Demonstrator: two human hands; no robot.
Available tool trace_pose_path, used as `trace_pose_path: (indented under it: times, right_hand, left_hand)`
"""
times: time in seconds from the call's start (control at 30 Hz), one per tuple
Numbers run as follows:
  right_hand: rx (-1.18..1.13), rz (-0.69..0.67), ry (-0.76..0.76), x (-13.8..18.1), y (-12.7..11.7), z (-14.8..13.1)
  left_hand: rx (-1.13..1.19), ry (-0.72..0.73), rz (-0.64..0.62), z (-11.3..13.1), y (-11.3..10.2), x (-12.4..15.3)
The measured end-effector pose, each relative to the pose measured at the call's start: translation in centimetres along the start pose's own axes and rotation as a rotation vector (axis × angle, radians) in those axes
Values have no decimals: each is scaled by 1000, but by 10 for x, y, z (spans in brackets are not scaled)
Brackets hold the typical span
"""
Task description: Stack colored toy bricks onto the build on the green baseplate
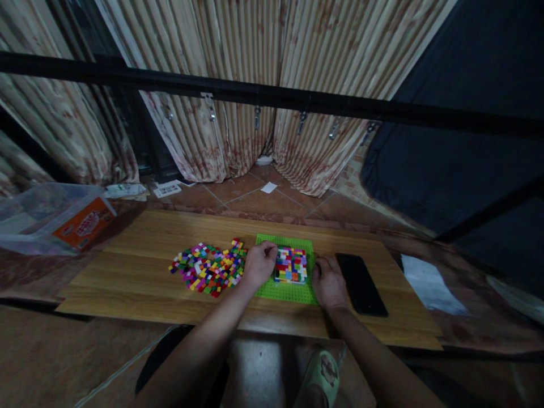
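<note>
A green baseplate (287, 290) lies on the wooden board (140, 272), with a multicoloured block of small bricks (290, 264) built on it. My left hand (260, 264) rests at the block's left edge with its fingers curled, pinching at the block's upper left corner; what the fingertips hold is too small to name. My right hand (328, 283) sits closed on the baseplate's right edge, beside the block. A loose pile of small coloured bricks (209, 267) lies just left of my left hand.
A black phone (361, 283) lies flat right of my right hand. A clear plastic box with an orange label (55, 221) stands at the far left. White paper (431, 283) lies at the right. Curtains and a black bar stand behind the board. A sandalled foot (322, 374) shows below.
</note>
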State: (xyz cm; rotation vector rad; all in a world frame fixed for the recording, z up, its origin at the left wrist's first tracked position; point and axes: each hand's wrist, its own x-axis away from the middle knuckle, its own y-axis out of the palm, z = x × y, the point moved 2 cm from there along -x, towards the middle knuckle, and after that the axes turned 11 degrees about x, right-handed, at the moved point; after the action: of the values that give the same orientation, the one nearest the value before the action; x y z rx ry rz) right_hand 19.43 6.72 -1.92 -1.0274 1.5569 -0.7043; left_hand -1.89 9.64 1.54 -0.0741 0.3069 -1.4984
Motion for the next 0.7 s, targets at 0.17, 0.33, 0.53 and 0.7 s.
trace_pose_path:
  times: [0.17, 0.33, 0.53, 0.7]
  right_hand:
    - [8, -12, 8, 0, 0, 0]
    - [13, -21, 18, -1, -1, -2]
    - [3, -10, 14, 0, -1, -2]
    - [21, 4, -2, 1, 0, -1]
  left_hand:
    - [65, -27, 5, -8, 4, -5]
    - [143, -81, 34, -7, 6, -6]
    - [173, -109, 67, -4, 7, -6]
    - [152, -91, 58, -6, 9, -2]
